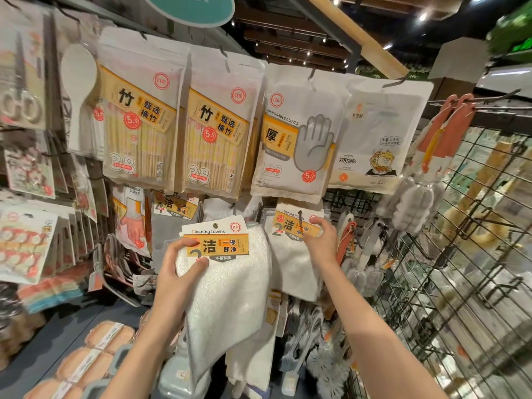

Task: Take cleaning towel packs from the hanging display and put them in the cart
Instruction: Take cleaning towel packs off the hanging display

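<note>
A loose towel pack (pixel 227 272) sits left of the hanging towel pack (pixel 293 249), below the glove pack (pixel 296 133).

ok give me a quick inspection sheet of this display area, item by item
surface: black wire display grid with hooks; no cart seen
job's things: one cleaning towel pack off its hook, held; second towel pack still hanging on its hook
clutter: bamboo chopstick packs, disposable gloves pack, bottle brushes, scissors
grippers: left hand grips the free pack at its label; right hand, fingers pinching the hanging pack's label
cables: nothing seen
surroundings: shop aisle, ceiling lights, teal sign
</note>
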A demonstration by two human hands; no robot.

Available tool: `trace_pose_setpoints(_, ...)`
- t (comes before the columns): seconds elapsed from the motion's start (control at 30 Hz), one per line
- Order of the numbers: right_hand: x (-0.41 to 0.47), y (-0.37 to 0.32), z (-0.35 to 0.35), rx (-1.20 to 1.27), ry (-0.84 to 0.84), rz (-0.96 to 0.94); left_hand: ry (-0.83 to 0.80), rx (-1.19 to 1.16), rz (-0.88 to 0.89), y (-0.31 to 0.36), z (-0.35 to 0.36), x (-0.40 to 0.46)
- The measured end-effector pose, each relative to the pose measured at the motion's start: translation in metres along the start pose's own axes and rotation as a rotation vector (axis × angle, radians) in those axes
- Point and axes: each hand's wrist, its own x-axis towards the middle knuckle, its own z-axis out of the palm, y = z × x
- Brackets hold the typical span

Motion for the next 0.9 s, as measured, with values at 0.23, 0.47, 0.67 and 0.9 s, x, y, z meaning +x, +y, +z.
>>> trace_pose_setpoints(0.23, -0.003, -0.005, -0.01, -0.066, -0.133, 0.013, -0.01, 0.008, 0.026, 0.004, 0.001, -0.003)
trace_pose_setpoints(0.47, -0.033, -0.005, -0.021, -0.153, -0.149, -0.118, -0.028, -0.069, 0.015, 0.01, 0.006, -0.009)
trace_pose_setpoints(0.67, -0.06, -0.032, -0.016, 0.006, -0.168, -0.23, -0.084, -0.076, -0.001, 0.009, 0.011, -0.011)
trace_pose_setpoints(0.9, -0.087, -0.052, -0.005, -0.034, -0.432, -0.223, -0.157, -0.134, 0.002, 0.004, 0.025, -0.019)
